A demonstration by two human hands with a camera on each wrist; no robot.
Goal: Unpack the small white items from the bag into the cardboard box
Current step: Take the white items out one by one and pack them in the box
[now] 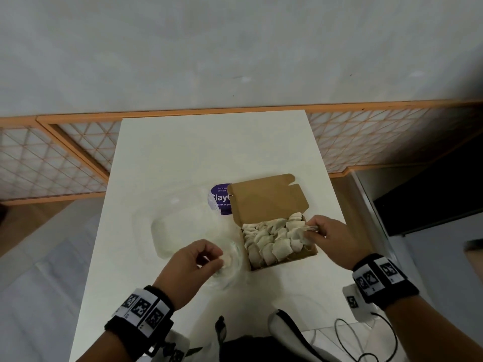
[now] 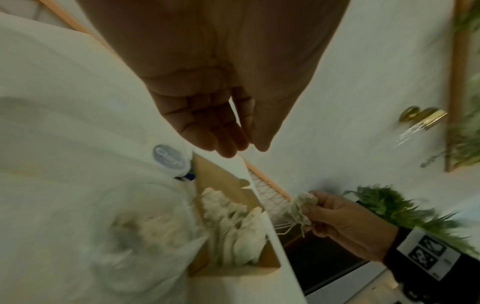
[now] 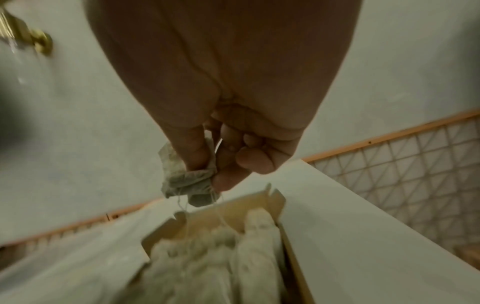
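Note:
An open cardboard box (image 1: 264, 199) stands on the white table, packed with several small white tea bags (image 1: 269, 239). At the box's right edge, my right hand (image 1: 312, 229) pinches one more tea bag (image 1: 304, 232); in the right wrist view the tea bag (image 3: 182, 179) hangs from thumb and forefinger above the box (image 3: 293, 246), strings dangling. A clear plastic bag (image 1: 177, 231) with a purple label (image 1: 220, 198) lies left of the box. My left hand (image 1: 217, 257) hovers at the bag's near end, fingers loosely curled. In the left wrist view nothing shows between its fingers (image 2: 228, 148).
The narrow white table (image 1: 183, 152) has bare room beyond the box. An orange lattice railing (image 1: 65, 158) runs behind and to both sides. A black cable (image 1: 366, 340) loops at the near right. A dark cabinet (image 1: 431, 194) and a green plant (image 2: 389, 207) stand off to the right.

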